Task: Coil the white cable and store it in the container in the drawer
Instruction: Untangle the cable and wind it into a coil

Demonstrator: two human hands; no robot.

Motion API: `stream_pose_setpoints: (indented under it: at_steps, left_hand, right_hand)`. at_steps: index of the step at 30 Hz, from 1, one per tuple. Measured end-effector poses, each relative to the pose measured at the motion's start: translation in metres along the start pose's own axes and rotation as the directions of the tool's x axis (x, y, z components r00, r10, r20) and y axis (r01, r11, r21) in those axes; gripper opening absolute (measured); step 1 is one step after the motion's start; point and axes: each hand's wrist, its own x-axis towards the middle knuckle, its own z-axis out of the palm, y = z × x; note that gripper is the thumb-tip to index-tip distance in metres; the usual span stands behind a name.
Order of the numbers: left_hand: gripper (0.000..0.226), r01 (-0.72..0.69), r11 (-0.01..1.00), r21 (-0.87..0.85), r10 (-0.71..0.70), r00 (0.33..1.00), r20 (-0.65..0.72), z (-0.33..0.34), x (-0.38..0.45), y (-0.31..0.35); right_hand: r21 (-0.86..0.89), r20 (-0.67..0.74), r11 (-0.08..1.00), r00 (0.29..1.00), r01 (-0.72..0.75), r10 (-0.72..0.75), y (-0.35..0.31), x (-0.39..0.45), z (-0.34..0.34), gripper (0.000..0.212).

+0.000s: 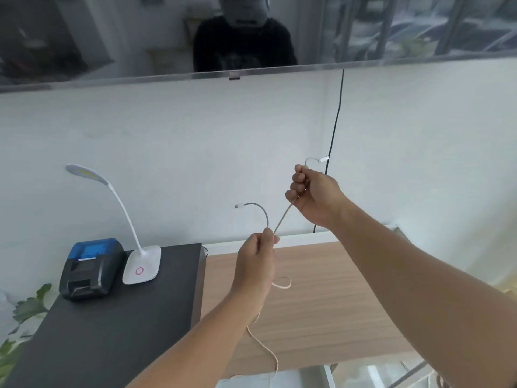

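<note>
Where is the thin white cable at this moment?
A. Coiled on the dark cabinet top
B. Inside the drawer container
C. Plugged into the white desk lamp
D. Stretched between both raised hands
D: the thin white cable runs taut from the left hand up to the right hand, with slack hanging below.

1. I have a single view, worn on the head, facing forward and slightly down toward a white wall [195, 141].
2. It sits close: both forearms reach in from the bottom edge, filling the lower frame.
3. The wide lens bends the wooden surface [321, 289] and the screen [140, 37] above.
</note>
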Motion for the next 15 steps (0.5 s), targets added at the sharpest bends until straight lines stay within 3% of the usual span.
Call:
stream_pose_setpoints:
  at_steps: [5, 11, 15]
  left_hand:
    - [0.044, -0.023, 1.000, 0.018, 0.024, 1.000, -0.018, -0.020, -0.032, -0.008]
    - [0.039, 0.040, 0.993, -0.115, -0.023, 0.990, 0.140, -0.033, -0.050, -0.013]
    - [0.033, 0.160, 0.946, -0.283, -0.103, 0.973, 0.205, -0.033, -0.049, -0.012]
  right_hand:
    - [-0.013, 0.084, 0.999, 0.996, 0.038, -0.037, -0.022, -0.012, -0.004, 0.022]
    - [0.075, 0.138, 0.995, 0.988, 0.067, -0.077, -0.044, -0.022, -0.006, 0.024]
    - [0.093, 0.172, 0.994, 0.982, 0.058, -0.073, -0.058, -0.029, -0.002, 0.021]
